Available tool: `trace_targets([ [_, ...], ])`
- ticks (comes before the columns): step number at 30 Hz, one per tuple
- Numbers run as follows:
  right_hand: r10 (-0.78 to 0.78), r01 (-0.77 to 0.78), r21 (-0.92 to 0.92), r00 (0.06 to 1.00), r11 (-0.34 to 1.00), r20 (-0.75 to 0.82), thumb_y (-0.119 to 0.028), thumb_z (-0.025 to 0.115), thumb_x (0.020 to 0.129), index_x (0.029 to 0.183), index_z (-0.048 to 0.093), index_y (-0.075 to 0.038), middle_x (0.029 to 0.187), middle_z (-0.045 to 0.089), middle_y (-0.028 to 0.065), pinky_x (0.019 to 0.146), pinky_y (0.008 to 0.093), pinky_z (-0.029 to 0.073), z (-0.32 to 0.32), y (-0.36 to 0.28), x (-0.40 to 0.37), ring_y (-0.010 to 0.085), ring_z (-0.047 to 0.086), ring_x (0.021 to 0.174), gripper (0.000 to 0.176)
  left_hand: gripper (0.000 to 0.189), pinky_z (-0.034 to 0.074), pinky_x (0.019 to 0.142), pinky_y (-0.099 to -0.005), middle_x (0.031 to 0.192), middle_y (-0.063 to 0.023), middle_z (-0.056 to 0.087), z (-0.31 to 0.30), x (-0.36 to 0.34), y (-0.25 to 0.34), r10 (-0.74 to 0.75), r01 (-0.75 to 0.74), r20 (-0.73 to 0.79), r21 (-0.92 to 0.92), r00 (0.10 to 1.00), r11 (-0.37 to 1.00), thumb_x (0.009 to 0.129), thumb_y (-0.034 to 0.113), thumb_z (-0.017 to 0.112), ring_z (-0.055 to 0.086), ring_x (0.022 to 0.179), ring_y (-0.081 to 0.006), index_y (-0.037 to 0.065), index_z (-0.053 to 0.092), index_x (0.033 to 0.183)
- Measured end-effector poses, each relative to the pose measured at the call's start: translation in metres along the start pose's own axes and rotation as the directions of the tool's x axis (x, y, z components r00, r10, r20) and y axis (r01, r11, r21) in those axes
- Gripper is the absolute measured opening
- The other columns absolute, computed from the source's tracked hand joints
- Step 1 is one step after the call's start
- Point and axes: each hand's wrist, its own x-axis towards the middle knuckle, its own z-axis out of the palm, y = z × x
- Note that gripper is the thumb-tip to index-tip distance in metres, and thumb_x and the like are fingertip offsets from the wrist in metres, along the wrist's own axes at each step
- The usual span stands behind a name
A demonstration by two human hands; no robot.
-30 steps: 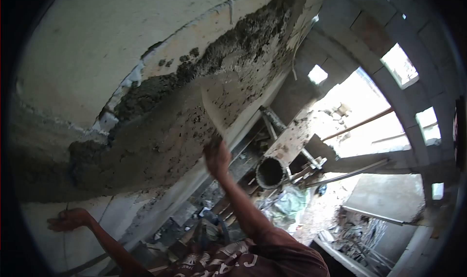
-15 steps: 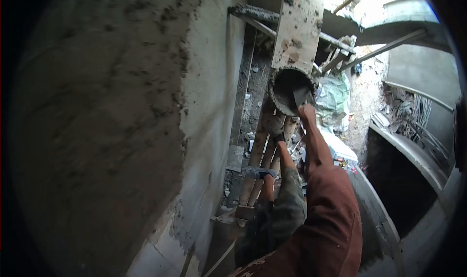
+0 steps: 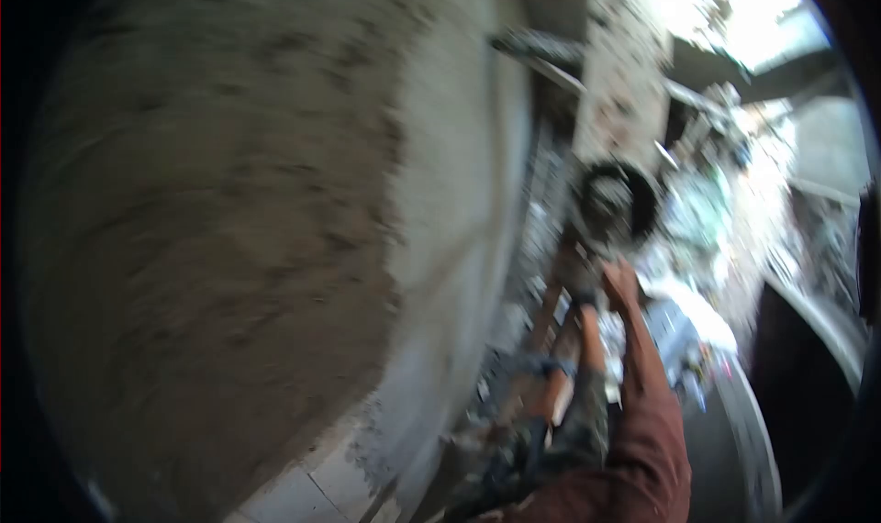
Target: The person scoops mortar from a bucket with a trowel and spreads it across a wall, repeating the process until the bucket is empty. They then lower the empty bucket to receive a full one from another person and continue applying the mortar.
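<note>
My right hand (image 3: 620, 283), at the end of a red-brown sleeve, is closed just below the rim of a round dark bucket (image 3: 653, 213). It grips a trowel, whose grey blade (image 3: 609, 197) shows blurred over the bucket's opening and seems to carry grey mortar. The bucket stands at the lower end of a mortar-spotted board (image 3: 619, 92). My left hand is out of view.
At the left rises a wall (image 3: 229, 202), with rough brown mortar beside a smoother grey strip (image 3: 450, 156). My legs in camouflage trousers (image 3: 587, 422) are over wooden planks. Green sheeting (image 3: 697, 202) and a dark opening (image 3: 798, 367) lie at the right.
My right hand has drawn back from inside the bucket to below its rim, bringing up the trowel. The view has shifted, so the bucket and board appear further right and lower, with more blur.
</note>
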Motion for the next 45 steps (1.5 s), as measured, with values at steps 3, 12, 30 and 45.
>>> trace_targets([
  [3,-0.189,0.151,-0.212,0.967,0.966,-0.173,-0.016,0.048,0.083,0.096,0.059,-0.004,0.078,0.058,0.0163,0.077,0.0411,0.045,-0.020,-0.030,-0.010,0.0298,0.058,0.079,0.020,0.055,0.035,0.097,-0.0489,0.142,-0.0173,0.034,-0.001,-0.006,-0.058,-0.242,0.264,-0.203,0.088,0.949,0.961,0.096,0.041,0.023,0.036,0.128,-0.0352,0.009,0.028,0.141],
  [12,0.706,0.056,0.828,0.494,0.557,-0.508,-0.021,0.047,0.084,0.094,0.055,-0.002,0.069,0.053,0.0062,0.056,0.0327,0.042,-0.270,-0.293,0.082,0.0154,0.051,0.064,0.023,0.055,0.034,0.097,-0.0505,0.145,-0.0167,0.027,-0.064,0.022,0.007,-0.539,0.546,-0.102,0.057,0.836,0.836,0.099,0.043,0.017,0.031,0.130,-0.0375,0.012,0.024,0.144],
  [30,0.092,-0.131,0.956,0.990,0.262,0.111,-0.027,0.049,0.090,0.088,0.053,-0.003,0.067,0.053,0.0055,0.049,0.0293,0.043,-0.289,-0.552,0.189,0.0169,0.051,0.054,0.024,0.062,0.032,0.101,-0.0487,0.143,-0.0237,0.026,-0.085,0.034,0.025,-0.503,0.502,-0.007,0.099,0.864,0.859,0.098,0.043,0.009,0.028,0.131,-0.0395,0.000,0.026,0.140],
  [45,-0.251,-0.134,0.903,0.934,0.408,0.253,-0.037,0.041,0.094,0.079,0.049,-0.007,0.058,0.048,0.0032,0.038,0.0301,0.042,-0.402,-0.650,0.316,0.0144,0.047,0.044,0.034,0.055,0.029,0.104,-0.0470,0.138,-0.0281,0.032,-0.072,0.025,0.035,-0.378,0.379,-0.025,0.002,0.925,0.926,0.099,0.032,0.024,0.031,0.129,-0.0410,-0.010,0.028,0.134],
])
